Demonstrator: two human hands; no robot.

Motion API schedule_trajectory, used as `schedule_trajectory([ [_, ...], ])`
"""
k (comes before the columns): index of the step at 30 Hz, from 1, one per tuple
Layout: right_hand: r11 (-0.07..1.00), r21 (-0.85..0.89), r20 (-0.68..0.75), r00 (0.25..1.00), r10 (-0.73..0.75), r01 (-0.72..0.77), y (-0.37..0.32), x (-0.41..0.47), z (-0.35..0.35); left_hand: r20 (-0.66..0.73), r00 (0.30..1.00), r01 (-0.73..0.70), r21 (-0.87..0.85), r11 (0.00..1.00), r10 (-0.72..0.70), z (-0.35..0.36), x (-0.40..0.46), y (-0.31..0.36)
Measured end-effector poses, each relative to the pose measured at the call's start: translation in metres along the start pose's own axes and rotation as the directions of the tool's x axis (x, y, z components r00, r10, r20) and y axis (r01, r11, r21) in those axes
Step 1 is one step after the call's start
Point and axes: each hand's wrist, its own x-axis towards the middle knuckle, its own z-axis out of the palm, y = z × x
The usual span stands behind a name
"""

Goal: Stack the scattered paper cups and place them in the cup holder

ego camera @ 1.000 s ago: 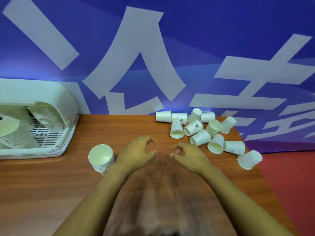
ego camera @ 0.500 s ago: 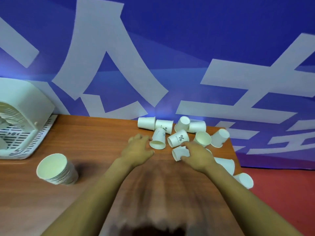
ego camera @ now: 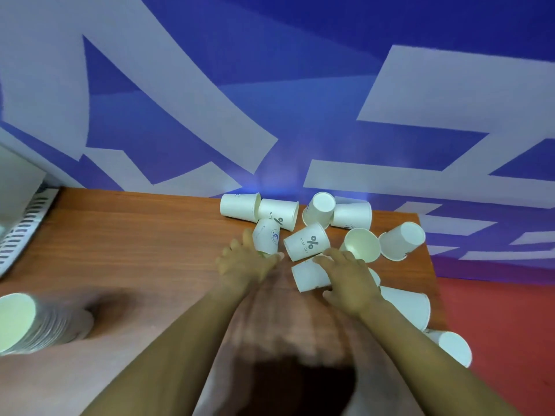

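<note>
Several white paper cups lie scattered at the back right of the wooden table (ego camera: pixel 135 235). My left hand (ego camera: pixel 244 261) grips a cup with a blue logo (ego camera: pixel 265 237) from its near side. My right hand (ego camera: pixel 350 277) covers and grips a cup lying on its side (ego camera: pixel 307 276). Between the hands lies a cup printed "NICE DAY" (ego camera: pixel 306 241). A stack of nested cups (ego camera: pixel 33 322) stands at the left edge, blurred. Only a corner of the white cup holder (ego camera: pixel 21 223) shows at far left.
More cups lie along the table's right edge, one (ego camera: pixel 453 348) near the front corner and one (ego camera: pixel 410 306) under my right forearm. A blue wall with white shapes (ego camera: pixel 270 100) stands behind the table. Red floor (ego camera: pixel 504 325) lies to the right.
Both hands have reached forward into the pile of cups, the left closing on the logo cup and the right on the cup lying on its side. The view has swung right.
</note>
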Motion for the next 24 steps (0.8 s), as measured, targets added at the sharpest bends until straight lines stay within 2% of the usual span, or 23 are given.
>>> schedule_trajectory([
  [3,1.000,0.002,-0.018,1.000,0.003,-0.003,0.005,0.008,0.006,-0.001,1.000,0.018,0.026,0.999,-0.018,0.006,0.008,0.004],
  [12,0.999,0.040,-0.081,0.996,-0.034,0.037,-0.004,0.012,0.005,-0.048,0.998,-0.054,-0.096,0.994,0.049,-0.007,0.001,-0.004],
  [18,0.999,0.022,-0.118,0.993,-0.023,0.026,-0.027,-0.015,-0.016,-0.147,0.973,-0.219,-0.337,0.915,0.179,-0.039,-0.037,-0.031],
  [24,0.984,0.179,-0.124,0.992,0.030,-0.007,-0.070,-0.052,-0.040,-0.238,0.931,-0.338,-0.275,0.900,0.277,-0.083,-0.093,-0.061],
])
